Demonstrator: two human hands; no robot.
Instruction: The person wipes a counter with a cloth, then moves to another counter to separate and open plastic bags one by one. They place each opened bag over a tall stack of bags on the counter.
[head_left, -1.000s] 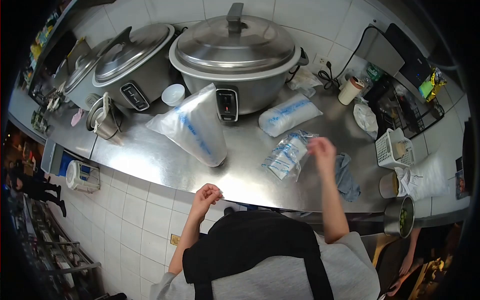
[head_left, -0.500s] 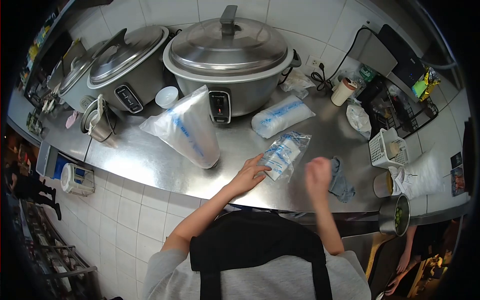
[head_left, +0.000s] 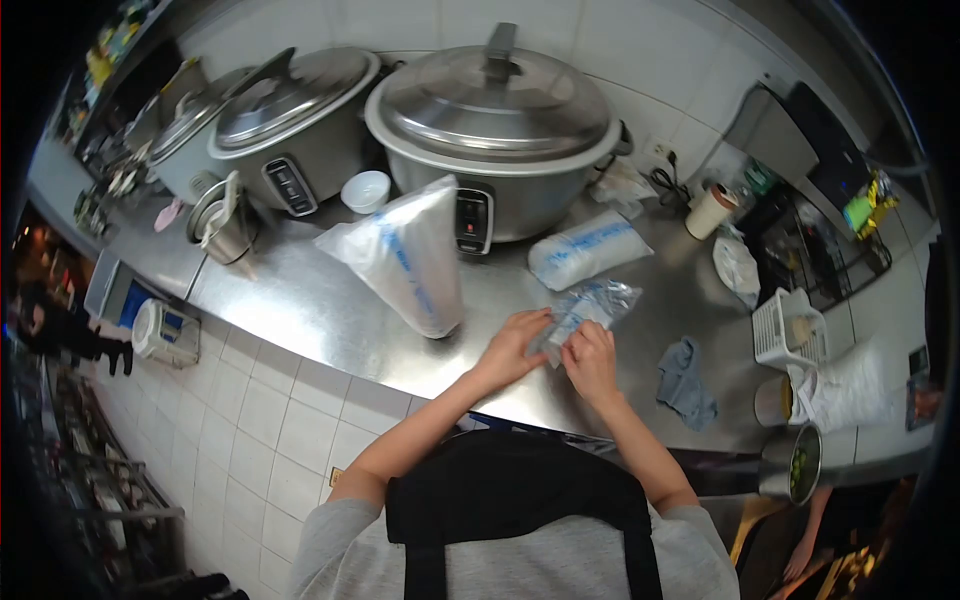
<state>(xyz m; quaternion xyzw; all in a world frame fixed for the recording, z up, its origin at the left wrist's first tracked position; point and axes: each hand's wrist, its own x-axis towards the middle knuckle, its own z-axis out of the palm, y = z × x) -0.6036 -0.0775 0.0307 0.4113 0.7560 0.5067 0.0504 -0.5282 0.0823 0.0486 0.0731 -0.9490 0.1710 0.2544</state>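
A small clear plastic packet with blue print [head_left: 603, 298] lies on the steel counter, with white contents inside. My left hand [head_left: 518, 345] touches its left edge, fingers bent and slightly apart. At the packet's near end, my right hand [head_left: 590, 358] has its fingers pinched together on the plastic. Behind the packet lies a filled, rolled plastic bag with blue print [head_left: 590, 248]. A tall filled bag [head_left: 415, 265] stands to the left of my hands. A grey-blue cloth [head_left: 686, 383] lies to the right.
Large rice cookers [head_left: 497, 130] line the wall. A small white bowl [head_left: 366, 191] and a metal pot [head_left: 225, 230] stand at the left. On the right are a jar [head_left: 711, 212], a white basket [head_left: 778, 330] and a pot of green items [head_left: 790, 463]. Another person's arm [head_left: 812, 530] shows at lower right.
My right hand has come left and down from above the counter beside the cloth onto the packet. My left hand remains at the packet's left. The whole view has shifted slightly.
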